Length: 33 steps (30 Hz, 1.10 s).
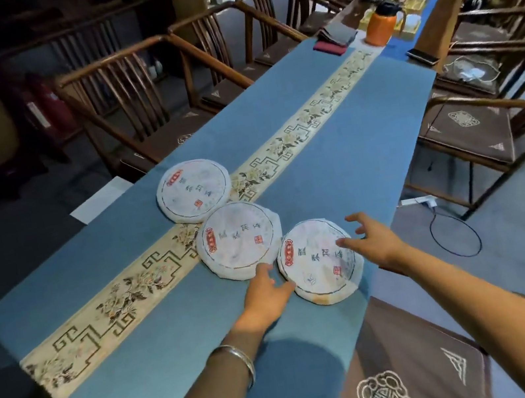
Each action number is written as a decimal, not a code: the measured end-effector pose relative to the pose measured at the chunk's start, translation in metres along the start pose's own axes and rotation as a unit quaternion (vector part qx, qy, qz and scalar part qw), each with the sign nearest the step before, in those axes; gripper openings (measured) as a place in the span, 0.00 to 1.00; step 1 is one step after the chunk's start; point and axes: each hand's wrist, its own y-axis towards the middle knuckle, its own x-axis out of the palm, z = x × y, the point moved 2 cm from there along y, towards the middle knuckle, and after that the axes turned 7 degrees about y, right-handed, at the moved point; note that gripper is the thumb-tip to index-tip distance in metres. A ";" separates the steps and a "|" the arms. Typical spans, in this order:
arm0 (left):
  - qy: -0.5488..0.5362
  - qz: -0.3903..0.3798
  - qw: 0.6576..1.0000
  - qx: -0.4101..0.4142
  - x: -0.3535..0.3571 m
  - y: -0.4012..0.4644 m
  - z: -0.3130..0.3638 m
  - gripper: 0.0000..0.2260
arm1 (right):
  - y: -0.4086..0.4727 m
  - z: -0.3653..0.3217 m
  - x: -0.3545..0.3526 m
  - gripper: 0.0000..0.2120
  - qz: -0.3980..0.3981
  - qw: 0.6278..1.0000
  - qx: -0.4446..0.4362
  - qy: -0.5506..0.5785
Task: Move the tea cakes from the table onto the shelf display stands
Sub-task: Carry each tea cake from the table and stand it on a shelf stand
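**A:** so where are the tea cakes sitting right now?

**B:** three round white paper-wrapped tea cakes are lying flat in a diagonal row on the long blue-clothed surface (331,138). The far tea cake (193,189) is resting partly on the cream patterned runner strip (298,130), the middle tea cake (239,240) is touching it and sitting just beside the near tea cake (320,260), which is over by the right edge.

**A:** and the hands?

**B:** both are going at the near one. The left hand (265,294) is lying low on the cloth with its thumb at the cake's left rim and a fingertip up in the gap by the middle cake. The right hand (370,239) is hovering at the right rim, fingers spread wide, one fingertip over the wrapper. Neither grip is closing around anything, both look spread. There's a silver bangle (242,363) on the left wrist.

**A:** anything else around?

**B:** an orange jug with a black lid (381,26) is standing at the far end, folded dark cloths (333,39) near it, and dark wooden chairs (132,92) are lining both sides.
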 end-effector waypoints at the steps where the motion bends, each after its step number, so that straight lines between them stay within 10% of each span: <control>1: -0.001 -0.006 1.000 -0.003 0.008 0.010 -0.002 0.27 | 0.011 0.007 0.003 0.32 -0.010 1.000 0.001 -0.009; 18: -0.183 0.088 0.976 -0.080 0.078 0.059 -0.004 0.29 | 0.077 0.080 0.037 0.21 -0.065 0.993 0.061 0.074; 33: -0.208 0.107 0.972 0.014 0.072 0.027 0.009 0.32 | 0.022 0.083 0.032 0.27 -0.069 0.935 0.101 0.332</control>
